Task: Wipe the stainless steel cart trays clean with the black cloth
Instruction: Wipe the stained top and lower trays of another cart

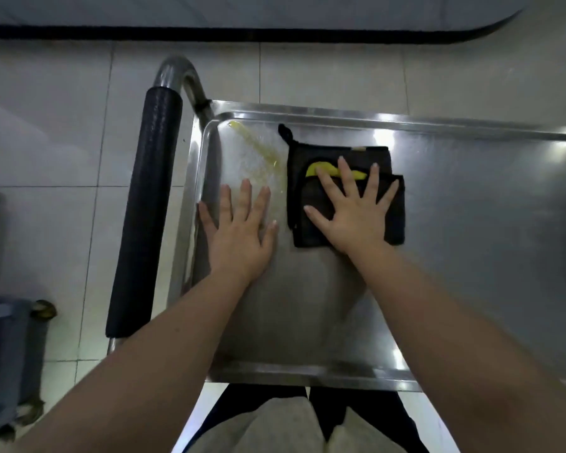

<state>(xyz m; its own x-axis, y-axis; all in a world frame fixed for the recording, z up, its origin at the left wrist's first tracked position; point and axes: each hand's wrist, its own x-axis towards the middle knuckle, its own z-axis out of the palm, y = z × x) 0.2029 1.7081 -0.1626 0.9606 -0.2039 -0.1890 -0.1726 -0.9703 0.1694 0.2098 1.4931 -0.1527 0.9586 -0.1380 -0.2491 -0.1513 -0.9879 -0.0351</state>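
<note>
The stainless steel cart tray (471, 223) fills the middle of the head view. A folded black cloth (394, 220) with a yellow patch and a hanging loop lies flat on it. My right hand (350, 210) presses on the cloth, fingers spread, palm down. My left hand (239, 227) lies flat on the bare tray just left of the cloth, fingers apart, holding nothing. A yellowish oily streak (258, 148) runs diagonally from the tray's far left corner toward the cloth.
The cart's push handle (144, 207), wrapped in black padding, runs along the tray's left side. A grey bin (10, 354) stands on the tiled floor at the lower left. A black strip (275, 35) crosses the floor beyond the cart.
</note>
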